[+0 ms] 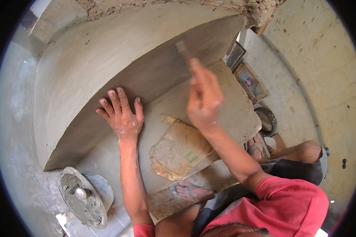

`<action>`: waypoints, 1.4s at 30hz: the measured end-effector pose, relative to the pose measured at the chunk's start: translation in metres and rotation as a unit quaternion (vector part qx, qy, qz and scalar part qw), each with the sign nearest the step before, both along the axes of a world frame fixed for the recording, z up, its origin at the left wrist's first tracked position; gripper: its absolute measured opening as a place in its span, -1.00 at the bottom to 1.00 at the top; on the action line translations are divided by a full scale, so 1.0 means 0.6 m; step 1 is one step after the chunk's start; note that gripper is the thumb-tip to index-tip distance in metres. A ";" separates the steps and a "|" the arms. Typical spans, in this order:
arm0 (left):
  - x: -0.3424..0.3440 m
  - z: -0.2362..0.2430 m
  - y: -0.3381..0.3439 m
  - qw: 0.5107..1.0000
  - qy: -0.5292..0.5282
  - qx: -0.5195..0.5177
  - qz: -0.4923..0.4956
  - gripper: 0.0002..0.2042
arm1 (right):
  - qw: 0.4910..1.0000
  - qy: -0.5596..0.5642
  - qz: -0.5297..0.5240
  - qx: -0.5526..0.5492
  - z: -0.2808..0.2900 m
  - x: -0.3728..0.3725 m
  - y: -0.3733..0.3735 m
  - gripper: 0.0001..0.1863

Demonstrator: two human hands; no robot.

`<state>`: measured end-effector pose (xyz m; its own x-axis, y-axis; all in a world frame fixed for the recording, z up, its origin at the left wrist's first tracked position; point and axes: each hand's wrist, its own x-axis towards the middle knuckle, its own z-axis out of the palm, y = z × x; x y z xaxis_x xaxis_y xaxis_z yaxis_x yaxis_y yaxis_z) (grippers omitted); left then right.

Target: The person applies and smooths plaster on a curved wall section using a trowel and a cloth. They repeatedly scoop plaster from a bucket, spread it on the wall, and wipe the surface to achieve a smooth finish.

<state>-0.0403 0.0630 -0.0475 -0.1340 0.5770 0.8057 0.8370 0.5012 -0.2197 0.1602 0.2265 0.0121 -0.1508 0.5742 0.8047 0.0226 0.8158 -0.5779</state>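
Observation:
My left hand [124,117] has its fingers spread and rests against the lower part of a grey plastered panel [146,77]. It holds nothing. Up and to the right, my right hand [205,93] is closed around the handle of a small brush [182,48]. The brush is smeared by motion, and its pale tip lies at or close to the panel's surface; whether they touch I cannot tell. Below the hands, a crumpled brown paper sack [182,148] with a green mark lies on a grey cement ledge [233,100].
At lower left stands a basin [106,217] of wet grey mortar, with a pale round object [81,193] in it. A dark bucket [266,118] and a wooden tray [251,81] are on the right, beyond the ledge's rough edge. My sandalled foot [194,192] shows below the ledge.

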 end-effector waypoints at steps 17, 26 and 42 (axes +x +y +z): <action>0.002 0.006 -0.030 0.999 0.008 -0.034 0.016 -0.22 | 0.986 0.032 -0.120 -0.107 -0.001 -0.006 0.043 -0.50; -0.002 -0.004 -0.043 0.999 -0.029 -0.012 0.016 -0.23 | 0.997 0.004 -0.047 0.058 -0.014 -0.026 -0.027 -0.27; -0.017 -0.006 -0.071 0.999 -0.018 0.012 0.040 -0.18 | 0.988 0.008 -0.139 -0.063 0.000 -0.034 0.029 -0.46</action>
<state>-0.0503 0.0201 -0.0513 -0.2085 0.5439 0.8129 0.8009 0.5719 -0.1772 0.1397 0.2440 0.0123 0.0380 0.6872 0.7255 0.2259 0.7013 -0.6761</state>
